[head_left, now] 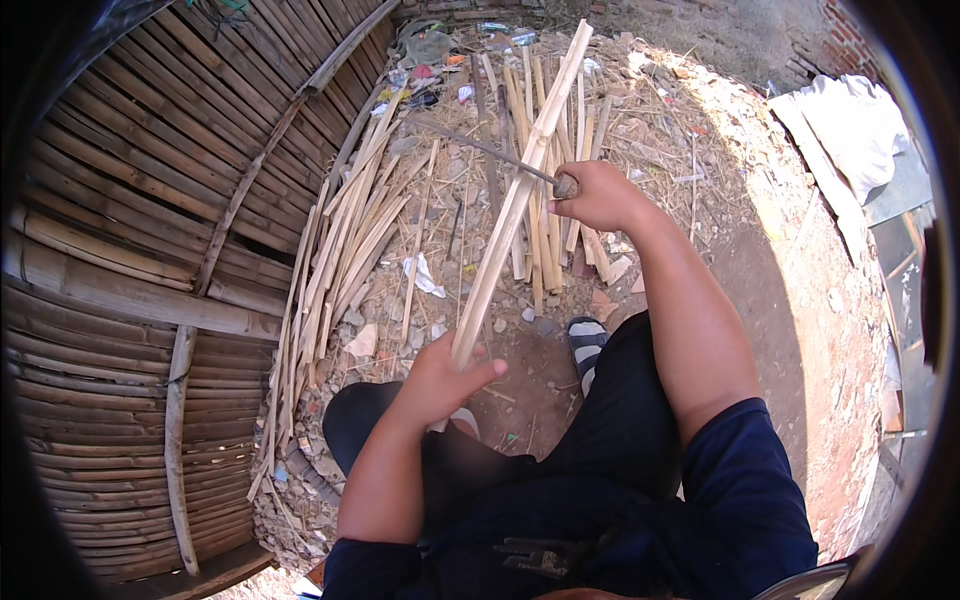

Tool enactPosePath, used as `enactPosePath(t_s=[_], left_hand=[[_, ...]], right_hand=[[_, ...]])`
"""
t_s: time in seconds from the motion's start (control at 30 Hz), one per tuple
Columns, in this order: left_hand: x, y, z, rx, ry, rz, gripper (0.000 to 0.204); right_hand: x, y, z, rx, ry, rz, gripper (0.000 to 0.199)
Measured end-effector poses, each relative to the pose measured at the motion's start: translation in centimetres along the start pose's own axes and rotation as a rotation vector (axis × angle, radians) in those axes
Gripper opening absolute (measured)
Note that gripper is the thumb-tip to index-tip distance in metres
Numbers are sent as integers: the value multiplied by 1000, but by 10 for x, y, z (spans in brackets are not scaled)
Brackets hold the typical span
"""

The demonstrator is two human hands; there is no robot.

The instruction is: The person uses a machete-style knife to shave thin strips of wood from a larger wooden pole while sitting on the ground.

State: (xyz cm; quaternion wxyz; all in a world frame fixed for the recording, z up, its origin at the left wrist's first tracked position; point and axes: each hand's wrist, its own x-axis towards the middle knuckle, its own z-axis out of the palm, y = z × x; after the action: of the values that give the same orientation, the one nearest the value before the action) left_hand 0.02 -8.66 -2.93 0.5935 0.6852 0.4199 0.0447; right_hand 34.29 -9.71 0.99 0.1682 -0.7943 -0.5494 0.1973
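A long, pale split bamboo strip (503,243) slants up and away in front of me. My left hand (440,380) is wrapped round its near end, thumb sticking out to the right. In my right hand (598,197) is the handle of a long-bladed knife (500,153). The thin dark blade points left and crosses the strip at about its middle; whether it cuts into the strip I cannot tell. Beyond the strip's middle, a pile of bamboo strips (545,230) lies on the ground near my right hand.
More bamboo strips (345,245) lie in a heap along the slatted bamboo wall (120,220) at left. Rubble, straw and litter, including a white scrap (424,276), cover the ground. A sandalled foot (587,350) stands near the middle. White cloth (850,125) hangs over boards at the right.
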Motion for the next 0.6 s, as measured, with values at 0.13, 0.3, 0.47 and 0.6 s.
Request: enactPosePath(t_s=[0.13, 0.3, 0.47, 0.6], left_hand=[[1, -1, 1, 32, -3, -1, 55], [0, 0, 0, 17, -14, -24, 54], [-1, 5, 0, -10, -24, -26, 53], [0, 2, 0, 9, -17, -5, 54]], right_hand=[[-8, -7, 6, -12, -167, -212, 55], [-6, -7, 6, 13, -255, -244, 53], [9, 11, 5, 16, 46, -8, 68], [6, 11, 3, -2, 10, 6, 69]])
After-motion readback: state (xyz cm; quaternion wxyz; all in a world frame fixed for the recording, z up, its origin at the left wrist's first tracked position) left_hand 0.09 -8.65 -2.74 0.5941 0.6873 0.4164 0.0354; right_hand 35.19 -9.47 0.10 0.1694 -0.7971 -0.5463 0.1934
